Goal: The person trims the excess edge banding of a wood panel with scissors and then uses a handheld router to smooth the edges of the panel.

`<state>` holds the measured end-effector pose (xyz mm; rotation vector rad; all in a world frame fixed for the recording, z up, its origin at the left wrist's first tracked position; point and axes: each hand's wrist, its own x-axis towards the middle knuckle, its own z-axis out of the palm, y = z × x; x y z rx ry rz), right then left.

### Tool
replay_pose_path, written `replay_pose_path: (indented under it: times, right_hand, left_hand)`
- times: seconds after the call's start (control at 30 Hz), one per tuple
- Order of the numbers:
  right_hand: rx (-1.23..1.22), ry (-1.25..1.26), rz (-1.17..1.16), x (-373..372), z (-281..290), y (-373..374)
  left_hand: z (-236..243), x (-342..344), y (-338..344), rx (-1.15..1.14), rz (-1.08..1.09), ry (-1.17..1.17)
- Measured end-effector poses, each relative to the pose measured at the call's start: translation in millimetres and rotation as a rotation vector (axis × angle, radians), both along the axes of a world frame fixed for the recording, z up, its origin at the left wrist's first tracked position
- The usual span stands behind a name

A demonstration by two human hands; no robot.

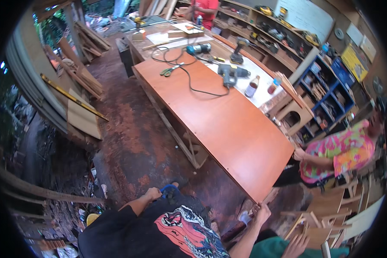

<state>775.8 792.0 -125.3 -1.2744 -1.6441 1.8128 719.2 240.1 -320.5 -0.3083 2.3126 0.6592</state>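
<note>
A long reddish-brown wooden panel [232, 133] lies along the workbench, its near end sticking out past the supporting frame. At its near corner, my right hand [262, 212] is closed, fingers pinching the edge. My left hand [152, 194] is curled into a fist in front of my black shirt, away from the panel; whatever it might hold is hidden. Just beyond that fist shows a blue strap [169, 187], apparently footwear on a foot. Another person in a tie-dye shirt [339, 152] has a hand [299, 154] at the panel's right corner.
On the panel lie a corded heat gun [230, 74], green-handled scissors [171, 70] and cable. Beyond are a drill [239, 50] and bottles [252, 86]. A co-worker's hand [296, 246] is close to my right arm. Wooden chair frames [327, 213] stand right; a yellow level [74, 98] leans left.
</note>
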Motion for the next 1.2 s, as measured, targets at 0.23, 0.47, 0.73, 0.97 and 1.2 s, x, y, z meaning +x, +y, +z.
replay_pose_path:
  times: [0.23,0.47,0.73,0.97,1.2]
  right_hand:
    - [0.172,0.010,0.190,-10.3,-13.2,-0.4]
    - [0.077,0.051,0.093,7.7,-0.4,-28.4]
    - [0.222,0.100,-0.030,20.4,-30.9,-67.2]
    - [-0.206,0.145,-0.096,-10.6,8.0,-86.3]
    - [-0.290,0.102,-0.103,-33.0,2.3,-83.8]
  left_hand:
    - [-3.3,-11.7,-22.5,-0.039,-0.079,0.074]
    - [-48.2,-38.0,-49.7,-0.029,-0.208,0.113]
    - [-72.9,-56.5,-58.1,0.066,-0.356,0.197]
    - [-63.6,-62.5,-56.7,0.011,-0.409,0.190]
    - [-71.4,-61.4,-60.2,-0.002,-0.416,0.197]
